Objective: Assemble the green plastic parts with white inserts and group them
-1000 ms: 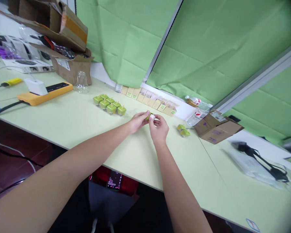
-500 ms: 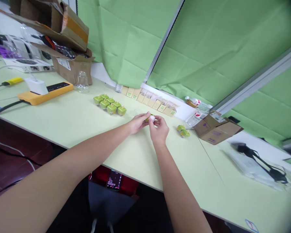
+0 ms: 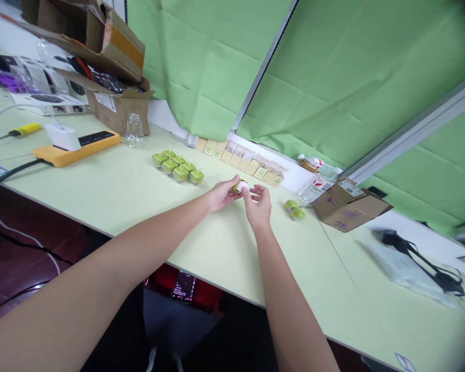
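Observation:
My left hand (image 3: 221, 196) is closed around a small green cap (image 3: 234, 186), thumb on top. The cap's underside faces up and shows a white insert (image 3: 241, 187). My right hand (image 3: 259, 206) rests its thumb tip against that white insert, while its other fingers are curled loosely and stand apart from the cap. Left of my hands, several green-capped clear little pots (image 3: 180, 172) stand in two rows. A smaller cluster of the same green-capped pots (image 3: 294, 210) sits to the right.
Small tan cartons (image 3: 251, 166) line the wall at the back. An orange power strip (image 3: 75, 150), a clear jar (image 3: 134, 132) and cardboard boxes (image 3: 116, 106) occupy the left. Plastic bottles (image 3: 315, 188) and an open carton (image 3: 346, 206) are at right. A phone (image 3: 184, 287) lies below the table edge.
The right fingers have spread away from the cap, leaving the thumb on the insert. The cap has turned so more of the white shows. The view has shifted slightly.

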### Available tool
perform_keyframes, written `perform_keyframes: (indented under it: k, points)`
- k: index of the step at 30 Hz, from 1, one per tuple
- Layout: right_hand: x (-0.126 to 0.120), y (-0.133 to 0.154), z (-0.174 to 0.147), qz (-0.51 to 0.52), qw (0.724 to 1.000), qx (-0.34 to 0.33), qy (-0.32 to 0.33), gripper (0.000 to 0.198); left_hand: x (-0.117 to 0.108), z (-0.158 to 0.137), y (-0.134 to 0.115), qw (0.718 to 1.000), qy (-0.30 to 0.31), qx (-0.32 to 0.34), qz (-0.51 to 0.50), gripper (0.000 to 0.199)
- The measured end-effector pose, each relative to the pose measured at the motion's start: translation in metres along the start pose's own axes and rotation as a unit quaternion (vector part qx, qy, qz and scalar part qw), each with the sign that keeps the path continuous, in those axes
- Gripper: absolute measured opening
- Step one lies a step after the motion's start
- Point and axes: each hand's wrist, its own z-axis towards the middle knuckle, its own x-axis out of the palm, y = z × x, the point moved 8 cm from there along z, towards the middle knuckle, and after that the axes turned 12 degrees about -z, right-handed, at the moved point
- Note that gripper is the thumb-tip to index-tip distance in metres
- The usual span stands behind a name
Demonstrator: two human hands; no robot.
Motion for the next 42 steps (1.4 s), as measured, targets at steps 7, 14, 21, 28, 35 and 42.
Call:
perform_keyframes:
  k: [7, 14, 21, 28, 35, 42]
  points:
    - [0.011, -0.021, 0.005, 0.031, 0.997, 0.029, 0.064, 0.058, -0.002, -0.002, 0.003, 0.998, -0.023, -0.052, -0.024, 0.041]
    - [0.012, -0.028, 0.008, 0.007, 0.997, 0.031, 0.068, 0.054, -0.007, -0.001, 0.0, 0.998, -0.044, -0.038, 0.016, 0.041]
    - [0.008, -0.023, 0.007, 0.086, 0.991, 0.066, 0.076, 0.034, -0.012, -0.003, -0.003, 0.987, -0.06, 0.003, 0.149, 0.051]
    - [0.022, -0.015, -0.001, 0.161, 0.96, 0.119, 0.194, 0.027, -0.004, -0.005, 0.009, 0.955, 0.017, -0.008, 0.297, 0.051]
    - [0.024, -0.007, -0.01, 0.201, 0.935, 0.109, 0.273, 0.029, -0.007, -0.004, 0.003, 0.949, -0.009, 0.014, 0.315, 0.059]
    - [0.025, -0.021, -0.005, 0.215, 0.936, 0.142, 0.24, 0.021, -0.003, -0.007, 0.005, 0.932, -0.001, 0.025, 0.362, 0.056]
